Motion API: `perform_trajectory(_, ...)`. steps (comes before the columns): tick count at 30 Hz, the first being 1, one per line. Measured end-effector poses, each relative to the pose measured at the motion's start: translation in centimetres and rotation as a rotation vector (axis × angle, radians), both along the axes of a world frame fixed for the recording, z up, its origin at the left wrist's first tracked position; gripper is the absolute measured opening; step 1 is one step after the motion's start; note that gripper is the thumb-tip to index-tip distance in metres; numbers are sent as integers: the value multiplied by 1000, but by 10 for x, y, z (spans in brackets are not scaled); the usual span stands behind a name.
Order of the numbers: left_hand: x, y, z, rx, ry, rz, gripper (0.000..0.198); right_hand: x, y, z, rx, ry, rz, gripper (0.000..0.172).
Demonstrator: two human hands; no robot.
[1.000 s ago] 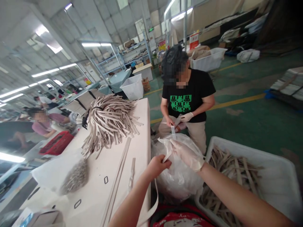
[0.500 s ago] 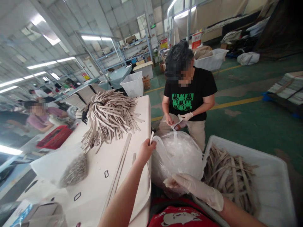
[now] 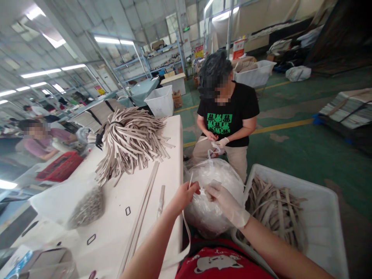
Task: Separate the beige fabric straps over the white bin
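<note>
My bare left hand [image 3: 187, 195] pinches a pale fabric strap [image 3: 186, 238]; its short end sticks up above the fingers, and its length droops past the table edge. Close beside it, my right hand [image 3: 228, 203] wears a thin whitish glove and has its fingers pinched together. What lies between those fingers is too small to make out. Under both hands bulges a large clear plastic bag [image 3: 215, 174] filled with crumpled transparent material. On the table [image 3: 171, 143], long flat straps [image 3: 142, 209] and a short strip in a clear sleeve [image 3: 161, 199] lie left of my left hand.
A tied bundle of straps [image 3: 130, 139] and a bag of small parts [image 3: 87, 207] rest on the table. To the right stands a white bin [image 3: 322, 209] with loose straps. Across from me, a co-worker [image 3: 229, 104] handles thin material.
My right hand has risen from low by the bag to beside my left hand, its fingers now pinched. My left hand has lowered slightly, still holding the strap.
</note>
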State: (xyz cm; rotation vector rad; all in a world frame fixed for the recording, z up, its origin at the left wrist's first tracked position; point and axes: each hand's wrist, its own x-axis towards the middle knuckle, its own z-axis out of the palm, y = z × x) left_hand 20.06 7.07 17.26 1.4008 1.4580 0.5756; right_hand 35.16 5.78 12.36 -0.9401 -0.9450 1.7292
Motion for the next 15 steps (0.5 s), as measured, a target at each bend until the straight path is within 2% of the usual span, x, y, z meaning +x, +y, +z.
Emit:
perform_trajectory(2,8,-14,-1,-59,-65,-13,33,-2,3,0,40,-90,-110,33)
perform_trajectory(4,15,-23,-3,-68,-93,35,22,-4,1,1,49,-150,-161,28)
perform_trajectory(7,21,-26,-6,-23,-70,111,12,-4,-4,0,74,-156,-138,30)
perform_trajectory(12,23,-22,-4,109,188,65,16,8,0,-3,106,-123,-63,40)
perform_trajectory(15,28,-22,1,26,21,92,19,14,3,1,76,-161,-96,35)
